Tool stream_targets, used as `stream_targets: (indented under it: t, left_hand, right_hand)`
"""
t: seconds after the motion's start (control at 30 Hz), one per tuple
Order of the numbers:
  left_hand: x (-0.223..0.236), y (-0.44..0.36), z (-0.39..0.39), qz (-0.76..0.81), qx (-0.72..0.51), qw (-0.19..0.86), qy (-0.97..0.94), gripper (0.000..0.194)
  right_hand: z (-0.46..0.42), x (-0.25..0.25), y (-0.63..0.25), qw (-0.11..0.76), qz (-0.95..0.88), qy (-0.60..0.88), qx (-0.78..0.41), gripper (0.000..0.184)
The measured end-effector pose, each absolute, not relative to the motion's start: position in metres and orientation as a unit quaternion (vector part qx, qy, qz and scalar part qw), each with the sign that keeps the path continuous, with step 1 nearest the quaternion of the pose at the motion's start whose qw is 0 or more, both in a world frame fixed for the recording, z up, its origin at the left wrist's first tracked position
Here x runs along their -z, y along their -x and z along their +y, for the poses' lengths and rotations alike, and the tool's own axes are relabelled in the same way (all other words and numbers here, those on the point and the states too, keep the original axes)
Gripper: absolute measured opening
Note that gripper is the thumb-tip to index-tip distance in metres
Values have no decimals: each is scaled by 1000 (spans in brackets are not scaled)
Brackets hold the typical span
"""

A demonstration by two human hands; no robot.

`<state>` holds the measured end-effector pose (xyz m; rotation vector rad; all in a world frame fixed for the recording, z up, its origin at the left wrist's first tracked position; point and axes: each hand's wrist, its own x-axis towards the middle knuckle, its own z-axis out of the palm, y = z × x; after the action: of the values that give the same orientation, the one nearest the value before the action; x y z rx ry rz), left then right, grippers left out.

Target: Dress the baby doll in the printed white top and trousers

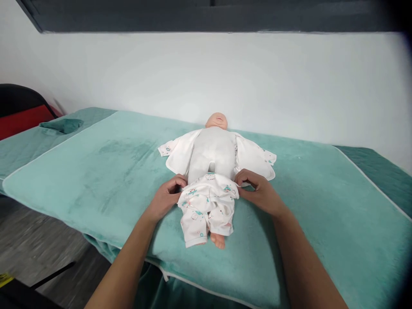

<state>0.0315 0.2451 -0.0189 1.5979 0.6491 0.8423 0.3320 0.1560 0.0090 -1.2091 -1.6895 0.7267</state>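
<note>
— Where are the printed trousers (209,204) found?
— They are worn partway up the legs of the doll (213,148), below its torso; their length is laid along the legs, toward the feet.
— And how are they reached by the fingers?
— From two sides: one side of the upper edge is pinched by the left hand (166,196), the opposite one by the right hand (260,193), thumb and fingertips closed on cloth. Neither is placed clearly nearer. Under everything, a green cover (96,171) is spread.
</note>
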Motion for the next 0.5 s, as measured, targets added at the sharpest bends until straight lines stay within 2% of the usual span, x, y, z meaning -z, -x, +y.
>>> stream_targets:
  t: [0.17, 0.4, 0.5]
  left_hand:
    - [4, -35, 235, 340, -344, 459, -746, 9]
    - [-2, -63, 251, 388, -469, 160, -777, 6]
    - [6, -73, 257, 456, -470, 167, -737, 7]
  right_hand:
    - [167, 2, -324, 520, -654, 511, -202, 12]
    - [176, 10, -317, 565, -601, 554, -115, 13]
    - [178, 14, -318, 552, -581, 592, -89, 14]
